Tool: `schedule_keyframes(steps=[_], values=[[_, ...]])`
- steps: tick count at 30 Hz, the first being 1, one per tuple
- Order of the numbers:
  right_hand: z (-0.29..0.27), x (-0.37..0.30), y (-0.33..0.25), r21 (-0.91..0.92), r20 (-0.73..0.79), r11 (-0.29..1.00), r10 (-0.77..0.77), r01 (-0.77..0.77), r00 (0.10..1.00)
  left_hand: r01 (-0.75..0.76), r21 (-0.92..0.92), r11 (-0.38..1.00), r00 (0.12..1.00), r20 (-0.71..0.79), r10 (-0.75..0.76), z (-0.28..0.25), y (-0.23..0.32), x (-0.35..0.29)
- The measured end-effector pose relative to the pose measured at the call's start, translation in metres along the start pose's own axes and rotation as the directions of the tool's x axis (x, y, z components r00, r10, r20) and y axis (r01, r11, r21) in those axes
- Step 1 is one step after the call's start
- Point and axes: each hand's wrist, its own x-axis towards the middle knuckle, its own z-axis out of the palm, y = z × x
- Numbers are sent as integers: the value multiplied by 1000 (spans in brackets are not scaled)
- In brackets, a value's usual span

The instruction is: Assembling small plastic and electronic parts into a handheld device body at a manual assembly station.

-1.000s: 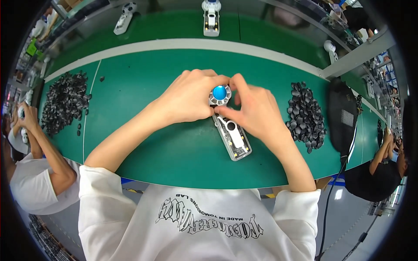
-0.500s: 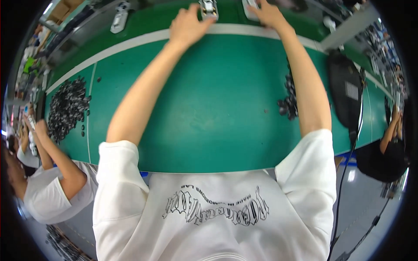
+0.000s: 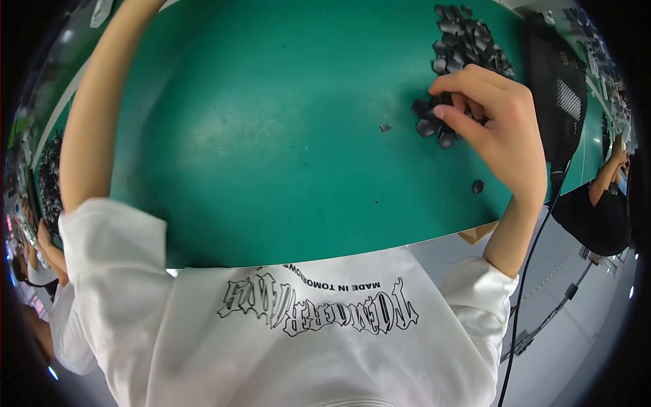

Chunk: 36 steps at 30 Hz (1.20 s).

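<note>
My right hand [image 3: 498,122] is at the near end of a pile of small black faceted pieces [image 3: 468,44] on the right of the green table. Its thumb and index finger are bent with a gap between their tips, and black pieces show in that gap. The other fingers curl under the palm. No piece is seen lifted off the table. My left forearm [image 3: 95,122] stretches away along the left side. The left hand lies beyond the upper edge of the picture.
One loose black piece [image 3: 478,186] lies nearer the table's front edge. A black mesh object [image 3: 555,102] with a cable stands right of the pile. Another black heap [image 3: 51,173] is at far left. People sit at both sides; a co-worker in black [image 3: 590,220] is at right.
My right hand has come back from the pale object at the far strip to the black pile. The view has shifted right, and my left hand has gone out of it.
</note>
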Motion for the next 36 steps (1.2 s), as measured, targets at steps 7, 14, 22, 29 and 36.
schedule_keyframes(steps=[7, 14, 22, 29, 36], values=[[24, 8, 0, -158, -92, 954, -269, 253, 959, 101, -99, 990, 982, 169, -83, -53, 71, -177], [31, 13, -3, -421, -110, 832, -443, 362, 890, 61, -67, 996, 973, 224, -45, -60, 93, -211], [46, 31, -41, -170, -385, 850, -524, 499, 760, -311, -243, 919, 950, -77, 301, -34, 57, -157], [57, 62, -47, -427, -376, 623, -782, 656, 497, -224, -274, 935, 956, 126, 266, -22, 61, -151], [17, 59, -73, -128, -14, 979, -159, 156, 987, 56, -399, 915, 849, 502, 167, -55, 74, -101]])
